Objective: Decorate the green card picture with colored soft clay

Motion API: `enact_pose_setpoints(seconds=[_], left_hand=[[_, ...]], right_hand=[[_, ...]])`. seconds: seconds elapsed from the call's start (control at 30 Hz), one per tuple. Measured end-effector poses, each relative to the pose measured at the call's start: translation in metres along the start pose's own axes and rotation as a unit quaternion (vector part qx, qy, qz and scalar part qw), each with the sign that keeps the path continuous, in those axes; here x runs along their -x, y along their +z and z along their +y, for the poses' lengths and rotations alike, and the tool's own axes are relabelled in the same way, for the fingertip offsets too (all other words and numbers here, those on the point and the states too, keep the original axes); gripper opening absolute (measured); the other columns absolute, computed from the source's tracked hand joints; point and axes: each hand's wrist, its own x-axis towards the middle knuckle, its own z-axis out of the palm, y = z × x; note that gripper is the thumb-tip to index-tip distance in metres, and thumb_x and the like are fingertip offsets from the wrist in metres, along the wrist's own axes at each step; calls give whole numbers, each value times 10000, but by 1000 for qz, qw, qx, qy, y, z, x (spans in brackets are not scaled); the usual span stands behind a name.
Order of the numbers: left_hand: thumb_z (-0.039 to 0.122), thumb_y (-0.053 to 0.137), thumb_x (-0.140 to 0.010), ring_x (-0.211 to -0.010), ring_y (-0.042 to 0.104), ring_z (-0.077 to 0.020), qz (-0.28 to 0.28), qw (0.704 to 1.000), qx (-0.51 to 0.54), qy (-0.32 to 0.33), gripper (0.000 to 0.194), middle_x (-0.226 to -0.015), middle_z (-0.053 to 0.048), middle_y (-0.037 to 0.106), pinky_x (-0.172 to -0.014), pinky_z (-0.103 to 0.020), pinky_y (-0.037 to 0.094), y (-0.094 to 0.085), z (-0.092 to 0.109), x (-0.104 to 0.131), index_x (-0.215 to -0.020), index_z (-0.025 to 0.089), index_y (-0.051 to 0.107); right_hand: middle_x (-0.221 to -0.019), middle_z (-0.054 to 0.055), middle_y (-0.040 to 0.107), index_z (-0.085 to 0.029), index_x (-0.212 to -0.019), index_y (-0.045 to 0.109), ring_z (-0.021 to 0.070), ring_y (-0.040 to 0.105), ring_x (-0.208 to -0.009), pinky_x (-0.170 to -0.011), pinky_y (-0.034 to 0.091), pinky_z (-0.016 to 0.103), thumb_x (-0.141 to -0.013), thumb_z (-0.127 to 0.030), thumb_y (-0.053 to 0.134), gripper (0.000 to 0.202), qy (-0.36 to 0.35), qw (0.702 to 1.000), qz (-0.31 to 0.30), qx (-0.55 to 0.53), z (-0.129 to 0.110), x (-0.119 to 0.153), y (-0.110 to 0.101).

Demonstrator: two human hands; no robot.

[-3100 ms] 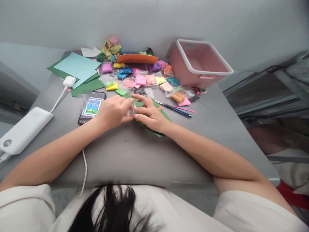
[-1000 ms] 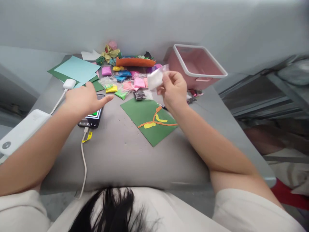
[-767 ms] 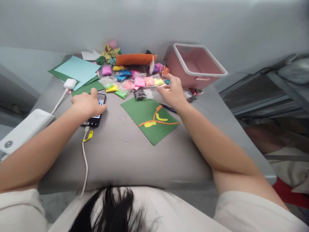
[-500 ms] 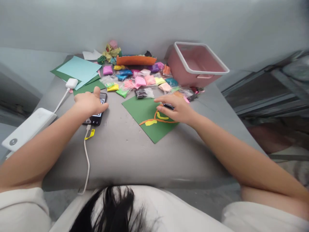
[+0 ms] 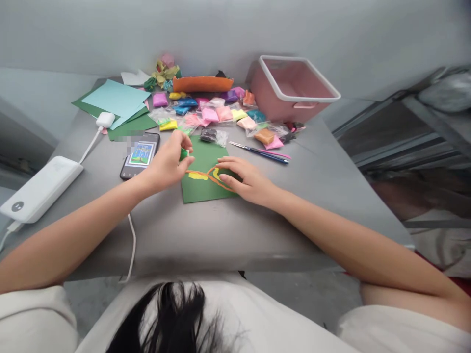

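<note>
My left hand (image 5: 167, 159) is curled over the left edge of a green sheet (image 5: 208, 195), its fingers closed around a small bright green thing (image 5: 183, 154) that is mostly hidden. My right hand (image 5: 252, 181) lies over the sheet's right side, fingers stretched out and holding nothing. Between the hands, crossing orange strips (image 5: 200, 173) and flat yellow patches (image 5: 197, 176) show on the green surface. Just left of my left hand lies a phone (image 5: 127, 171) with a colourful picture on its screen. Beyond my right hand rests a slim dark-blue tool (image 5: 259, 152) with a silver tip.
Several small coloured packets (image 5: 209, 115) spread across the back, near an orange rolled piece (image 5: 202, 84). A pink basket (image 5: 294, 108) with a white rim stands at back right. Blue and green sheets (image 5: 116, 100) lie at back left, beside a white power bank (image 5: 44, 186) with cables.
My left hand has moved right from the phone to the sheet and now holds something green. The sheet has turned and shifted left. My right hand has moved off the slim tool.
</note>
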Motion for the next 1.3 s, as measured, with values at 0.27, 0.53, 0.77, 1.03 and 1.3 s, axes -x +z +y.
enact_pose_setpoints(seconds=[0.27,0.53,0.77,1.03,1.3], left_hand=[[421,900,-701,-912,734,-199,-108,901,388,-162,573,-1014,-88,765,-846,-328,578,1,16,16,-1147,156,657],[399,893,-731,-947,751,-202,-72,903,397,-146,524,-930,-51,801,-896,-319,565,5,14,32,-1151,180,669],[347,930,-673,-846,730,-169,-47,903,397,-158,361,-916,-48,799,-817,-285,575,4,7,38,-956,187,774],[307,837,-799,-857,707,-112,26,853,477,-210,269,-944,-29,770,-951,-283,571,11,7,41,-1040,199,786],[248,817,-829,-1233,656,-201,-49,860,489,-135,380,-1283,-38,715,-1082,-303,512,19,7,47,-1202,258,747]], right_hand=[[-1057,61,728,-241,-1164,701,178,694,-881,-766,610,304,-819,-516,775,448,-114,982,113,-102,-35,-38,17],[-919,51,717,-223,-983,729,145,672,-787,-713,574,275,-914,-200,653,105,-175,965,195,-33,-57,-37,25],[-805,-7,762,-284,-900,738,144,695,-685,-637,569,275,-930,-200,640,132,-165,962,216,14,-52,-21,14],[-980,14,814,-276,-1224,698,193,784,-856,-780,639,333,-964,-191,576,300,-42,975,210,-57,-29,-20,7],[-1020,67,770,-280,-1041,704,212,738,-937,-833,618,370,-915,-125,657,206,-237,949,209,14,-39,-18,19]])
